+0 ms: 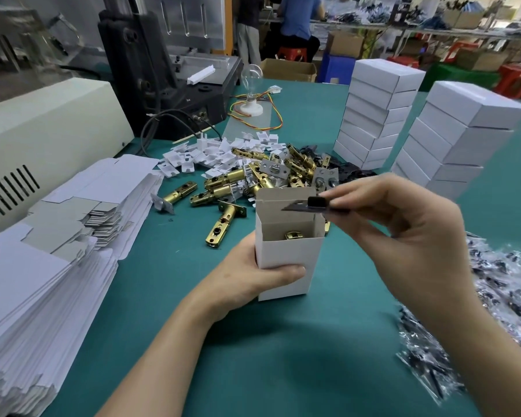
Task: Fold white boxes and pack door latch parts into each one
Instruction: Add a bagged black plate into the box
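Wide green worktop (283, 341) under everything. On the left, from near to mid, a sloping heap of flat white box blanks (42, 266). Behind it, a cream machine housing (42, 121) with vent slots.

At far right, a tall stack of folded white boxes (379, 109), and nearer and further right, well apart from it, a second stack (451, 136).

In the middle, beyond the hands, a loose pile of brass door latches (253, 176), with small white plastic pieces (211, 155) scattered along its far left side. Along the right edge, a drift of clear bags (500, 284) with dark contents, too blurred to identify.

Near centre, an open white box (286, 248), upright with its top flaps raised, gripped low by the left hand (253, 278): thumb pressed across the near face, fingers hidden behind. Inside the box, the end of a brass latch (294, 235) just visible.

Above the box's open top, the right hand (403, 218), thumb and fingertips pinching a flat black plate (313, 204) by its right end, held roughly level and not yet inside.
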Tool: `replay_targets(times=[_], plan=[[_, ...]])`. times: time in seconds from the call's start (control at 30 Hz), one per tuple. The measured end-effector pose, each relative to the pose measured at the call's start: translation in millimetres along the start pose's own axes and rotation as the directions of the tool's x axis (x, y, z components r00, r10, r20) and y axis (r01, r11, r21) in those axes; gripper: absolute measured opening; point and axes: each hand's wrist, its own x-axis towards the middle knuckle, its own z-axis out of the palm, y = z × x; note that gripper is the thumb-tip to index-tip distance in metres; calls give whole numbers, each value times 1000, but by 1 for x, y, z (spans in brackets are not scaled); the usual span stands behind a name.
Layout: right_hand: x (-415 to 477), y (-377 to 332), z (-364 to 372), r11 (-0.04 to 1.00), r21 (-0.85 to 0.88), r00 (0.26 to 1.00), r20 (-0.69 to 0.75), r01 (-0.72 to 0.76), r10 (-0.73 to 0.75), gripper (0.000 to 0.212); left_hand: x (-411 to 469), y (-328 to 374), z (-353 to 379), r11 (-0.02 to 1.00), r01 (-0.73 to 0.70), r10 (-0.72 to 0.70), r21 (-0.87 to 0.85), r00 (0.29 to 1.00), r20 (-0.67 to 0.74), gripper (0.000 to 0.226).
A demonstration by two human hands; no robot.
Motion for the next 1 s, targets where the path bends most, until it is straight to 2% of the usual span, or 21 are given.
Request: replay_targets(times=[0.07,0.17,0.23,0.33,0.43,0.57,0.73,0.87,1.0], plan=[[-3,0,-1,974,-160,987,26,162,-160,6,0,0,0,1000,-5,5,-8,1000,4,49],[-6,1,-1,944,-250,977,43,215,-211,4,1,0,0,1000,-16,16,-10,1000,11,49],[-7,1,0,956,-242,987,36,164,-159,4,1,0,-1,1000,-23,23,-6,1000,14,48],[-1,-4,2,983,-182,1000,17,0,3,15,1,0,0,999,-45,45,9,999,13,43],[7,-5,4,966,-252,988,124,-61,95,18,0,2,1,997,-68,68,21,998,11,40],[15,-9,13,939,-322,934,283,-122,218,14,0,3,0,997,-83,83,1,996,18,41],[30,-16,16,917,-329,883,330,-225,335,12,-1,6,1,995,-100,99,13,994,37,49],[34,-18,20,897,-333,829,380,-291,410,11,-2,7,1,994,-113,113,1,993,47,46],[38,-22,22,895,-333,823,384,-298,418,12,-3,8,2,994,-112,112,3,992,50,45]])
